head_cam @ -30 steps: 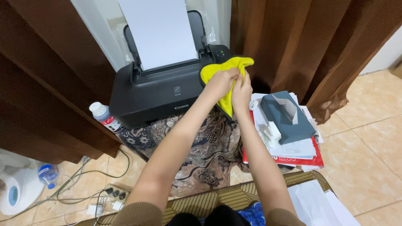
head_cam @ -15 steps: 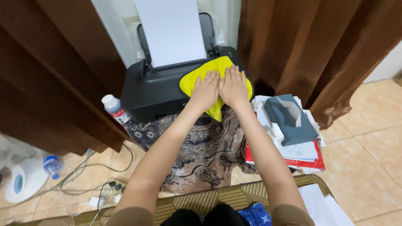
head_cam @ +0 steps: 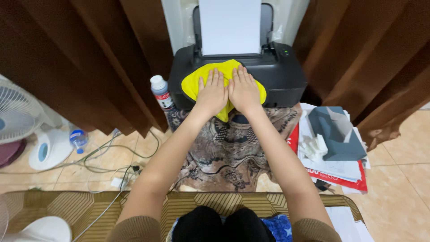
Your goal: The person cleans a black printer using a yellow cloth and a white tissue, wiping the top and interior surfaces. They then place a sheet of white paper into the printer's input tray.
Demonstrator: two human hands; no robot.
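A black printer (head_cam: 282, 74) stands on a patterned brown cloth (head_cam: 228, 152), with white paper (head_cam: 230, 27) upright in its rear tray. A yellow cleaning cloth (head_cam: 190, 83) lies spread over the printer's top and front. My left hand (head_cam: 211, 92) and my right hand (head_cam: 244, 89) press flat on the yellow cloth side by side, fingers stretched out and pointing away from me.
A dark ink bottle with a white cap (head_cam: 160, 92) stands left of the printer. A grey-blue tissue box (head_cam: 336, 134) sits on a paper stack at right. A white fan (head_cam: 18, 112), cables and a power strip (head_cam: 118, 181) lie at left. Brown curtains (head_cam: 89, 58) hang on both sides.
Both hands went from bunching the yellow cloth at the printer's right corner to pressing it flat, then slid it left across the printer's top. The view has shifted left.
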